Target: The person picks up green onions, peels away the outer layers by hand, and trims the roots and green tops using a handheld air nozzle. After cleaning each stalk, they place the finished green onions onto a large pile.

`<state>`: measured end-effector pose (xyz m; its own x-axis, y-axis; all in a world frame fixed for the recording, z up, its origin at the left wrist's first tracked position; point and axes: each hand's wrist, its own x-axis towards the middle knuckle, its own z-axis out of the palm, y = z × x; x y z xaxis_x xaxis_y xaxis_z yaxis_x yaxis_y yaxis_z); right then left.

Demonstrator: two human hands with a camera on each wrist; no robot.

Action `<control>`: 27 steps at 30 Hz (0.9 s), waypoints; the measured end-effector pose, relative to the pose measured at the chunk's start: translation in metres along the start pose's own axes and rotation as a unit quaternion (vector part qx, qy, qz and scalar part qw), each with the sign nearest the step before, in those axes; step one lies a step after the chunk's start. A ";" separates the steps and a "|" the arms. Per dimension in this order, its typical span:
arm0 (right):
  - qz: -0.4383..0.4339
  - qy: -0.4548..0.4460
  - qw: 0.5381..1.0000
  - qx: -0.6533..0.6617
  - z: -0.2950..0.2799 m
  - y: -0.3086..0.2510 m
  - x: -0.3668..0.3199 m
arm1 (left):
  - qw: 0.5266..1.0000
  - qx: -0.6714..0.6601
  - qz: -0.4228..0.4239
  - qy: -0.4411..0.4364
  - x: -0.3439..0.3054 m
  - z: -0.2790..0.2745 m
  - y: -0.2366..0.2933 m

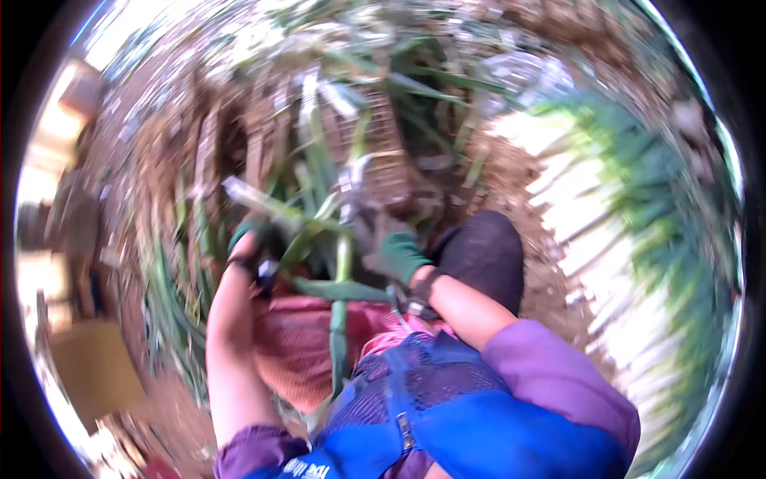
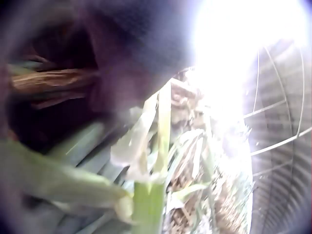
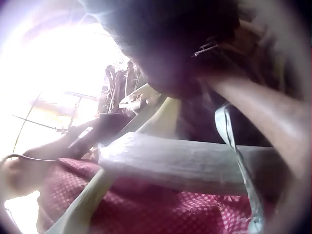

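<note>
Both hands wear dark green gloves. In the head view the left hand (image 1: 259,233) is beside a leek stalk (image 1: 343,255) that stands upright over the lap; leaves cross in front of this hand. To the stalk's right is the right hand (image 1: 397,251), its fingers blurred. Glove darkness fills the top of the left wrist view, where the left hand (image 2: 141,48) is above a green stalk (image 2: 147,207). From the right wrist, the right hand (image 3: 170,44) looms over a thick pale stalk (image 3: 180,161) lying across pink checked cloth (image 3: 161,209). Shadow and blur hide the fingers' grip.
A long row of trimmed leeks (image 1: 590,215), white ends inward, curves down the right side over brown soil (image 1: 511,172). Untrimmed leeks (image 1: 171,279) and dry leaves lie at the left and ahead. Clear plastic (image 1: 527,73) is at the upper right; a yellowish box (image 1: 96,363) stands lower left.
</note>
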<state>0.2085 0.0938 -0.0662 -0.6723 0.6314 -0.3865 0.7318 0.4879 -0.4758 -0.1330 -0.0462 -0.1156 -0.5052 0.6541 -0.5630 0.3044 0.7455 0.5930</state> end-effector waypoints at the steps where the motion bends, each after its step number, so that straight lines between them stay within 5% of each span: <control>1: 0.002 0.019 1.000 0.002 0.002 0.002 -0.001 | 0.993 -0.114 0.023 0.008 -0.005 -0.006 -0.007; 4: 0.043 0.020 0.998 0.037 0.003 -0.005 -0.009 | 0.942 -0.317 0.083 0.076 -0.034 -0.044 -0.017; 6: 0.081 -0.060 0.987 0.121 -0.014 -0.009 -0.012 | 0.943 -0.186 0.160 0.225 -0.046 -0.080 -0.010; 7: 0.084 -0.068 0.983 0.150 -0.017 -0.009 -0.013 | 0.950 -0.160 0.097 0.249 -0.049 -0.105 -0.017; 8: 0.084 -0.079 0.977 0.177 -0.021 -0.008 -0.015 | 0.914 -0.239 0.174 0.279 -0.071 -0.112 0.006; 9: 0.071 -0.082 0.970 0.217 -0.030 -0.007 -0.022 | 0.953 -0.157 0.144 0.216 -0.082 -0.151 0.005; 10: 0.072 -0.105 0.954 0.272 -0.036 -0.004 -0.028 | 0.896 -0.171 0.273 0.306 -0.063 -0.182 -0.021; 11: 0.071 -0.130 0.934 0.326 -0.041 -0.001 -0.034 | 0.918 -0.114 0.181 0.333 -0.100 -0.204 0.015; 12: 0.067 -0.157 0.911 0.376 -0.044 -0.001 -0.039 | 0.907 -0.058 0.238 0.341 -0.099 -0.250 0.004; 14: 0.045 -0.123 0.914 0.384 -0.040 0.002 -0.048 | 0.897 0.032 0.188 0.398 -0.169 -0.279 0.079; 16: 0.035 -0.139 0.909 0.391 -0.046 0.004 -0.060 | 0.898 -0.016 0.164 0.407 -0.220 -0.293 0.125; 23: -0.017 -0.113 0.872 0.475 -0.030 0.012 -0.060 | 0.948 -0.095 0.215 0.213 -0.291 -0.145 0.256; 24: -0.034 -0.101 0.872 0.478 -0.026 0.016 -0.058 | 0.960 -0.111 0.202 0.159 -0.284 -0.121 0.264; 25: -0.071 -0.134 0.817 0.557 -0.005 0.024 -0.043 | 0.972 -0.121 0.199 0.040 -0.242 -0.123 0.245; 26: -0.035 -0.080 0.877 0.473 -0.038 0.017 -0.071 | 0.979 -0.101 0.175 0.026 -0.202 -0.108 0.232; 27: -0.095 -0.019 0.862 0.498 -0.017 0.030 -0.055 | 0.973 -0.152 0.174 0.001 -0.210 -0.068 0.247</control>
<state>0.2693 0.0836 -0.0461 -0.7862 0.5682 -0.2428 0.1618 -0.1900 -0.9684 -0.0062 -0.0078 0.1883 -0.4158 0.8597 -0.2966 0.2051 0.4064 0.8904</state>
